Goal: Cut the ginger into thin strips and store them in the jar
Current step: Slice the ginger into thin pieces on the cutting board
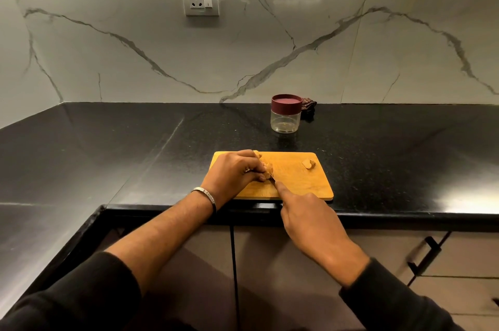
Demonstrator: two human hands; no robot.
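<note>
The left hand (pixel 237 168) pinches the knobbly ginger (pixel 267 170) at its fingertips on the cutting board (pixel 297 182). The right hand (pixel 305 211), forefinger extended, apparently grips a knife, mostly hidden. Ginger is firm, fibrous and light; hold it flat, fingers back. The jar (pixel 285 114) stands beyond, lidded.

left hand (pixel 233 168) — fingers curled, gripping | right hand (pixel 307 216) — index finger extended forward

The bench (pixel 378 147) is black polished stone, glossy with fine speckles. The cutting board (pixel 302 182) looks like smooth matt wood. The jar (pixel 285 121) is clear plastic with a matt maroon lid (pixel 286 103). The wall (pixel 135 47) is shiny veined marble.
</note>
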